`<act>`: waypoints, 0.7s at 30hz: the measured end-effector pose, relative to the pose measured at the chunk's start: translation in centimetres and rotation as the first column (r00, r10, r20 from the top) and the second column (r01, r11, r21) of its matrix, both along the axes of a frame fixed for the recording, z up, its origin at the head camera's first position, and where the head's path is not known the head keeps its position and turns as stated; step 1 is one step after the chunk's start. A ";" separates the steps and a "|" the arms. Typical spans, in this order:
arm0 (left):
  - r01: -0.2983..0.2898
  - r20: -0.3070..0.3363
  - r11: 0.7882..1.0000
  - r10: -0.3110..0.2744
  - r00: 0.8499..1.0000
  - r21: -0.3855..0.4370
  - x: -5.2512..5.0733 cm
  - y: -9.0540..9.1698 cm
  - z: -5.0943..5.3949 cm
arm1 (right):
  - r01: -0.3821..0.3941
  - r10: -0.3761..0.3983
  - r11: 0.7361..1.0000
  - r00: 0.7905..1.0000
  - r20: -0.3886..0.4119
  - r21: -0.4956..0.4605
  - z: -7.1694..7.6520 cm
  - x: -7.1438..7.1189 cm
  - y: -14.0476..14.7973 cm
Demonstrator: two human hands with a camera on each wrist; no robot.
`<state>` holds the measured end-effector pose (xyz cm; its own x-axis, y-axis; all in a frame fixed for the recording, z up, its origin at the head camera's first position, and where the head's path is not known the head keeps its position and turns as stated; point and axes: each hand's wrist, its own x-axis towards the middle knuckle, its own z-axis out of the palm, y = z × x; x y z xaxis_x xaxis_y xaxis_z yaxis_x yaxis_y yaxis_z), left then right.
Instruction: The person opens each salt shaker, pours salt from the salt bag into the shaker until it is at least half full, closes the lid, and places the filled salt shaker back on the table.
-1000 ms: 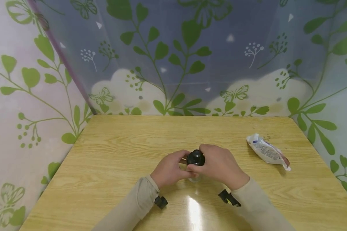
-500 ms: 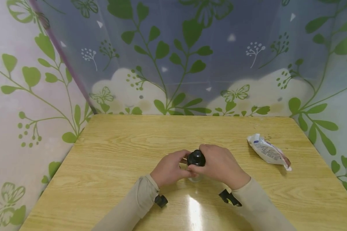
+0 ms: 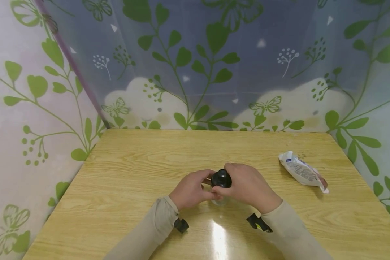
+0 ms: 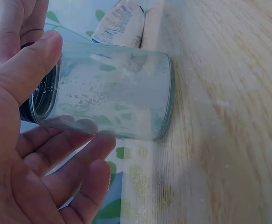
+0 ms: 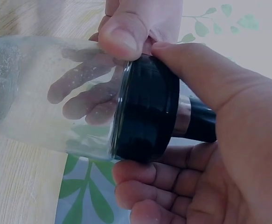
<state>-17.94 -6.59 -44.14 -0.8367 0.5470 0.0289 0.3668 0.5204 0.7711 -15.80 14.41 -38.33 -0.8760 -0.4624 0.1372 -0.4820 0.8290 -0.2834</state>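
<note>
A clear glass jar stands upright on the wooden table, whitish specks clinging to its wall. On its mouth sits a black lid topped by a narrower black knob with a metallic band beneath. My left hand holds the jar close to its neck, thumb on one side and fingers on the other. From the other side my right hand grips the lid's rim between thumb and fingers. The head view shows mostly the knob and lid from above; both hands hide most of the jar.
A white printed packet lies on the table to the right, beyond my right hand. Leaf-patterned cloth walls rise along the table's back and sides. Black wrist straps hang at the sleeves.
</note>
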 end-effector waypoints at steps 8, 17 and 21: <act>0.015 -0.008 1.000 -0.015 1.000 0.011 -0.3 0.3 -0.2 | -0.020 0.020 1.000 1.000 -0.002 -0.016 -0.1 -0.2 0.4; 0.060 -0.005 0.998 -0.060 0.998 -0.015 -1.0 -0.1 0.0 | -0.010 0.009 0.999 1.000 -0.025 -0.032 -0.5 -0.3 0.1; 0.031 0.022 0.999 -0.031 0.999 0.020 -0.6 0.0 -0.3 | 0.072 -0.070 0.995 0.997 0.029 -0.072 -0.8 -0.1 -0.3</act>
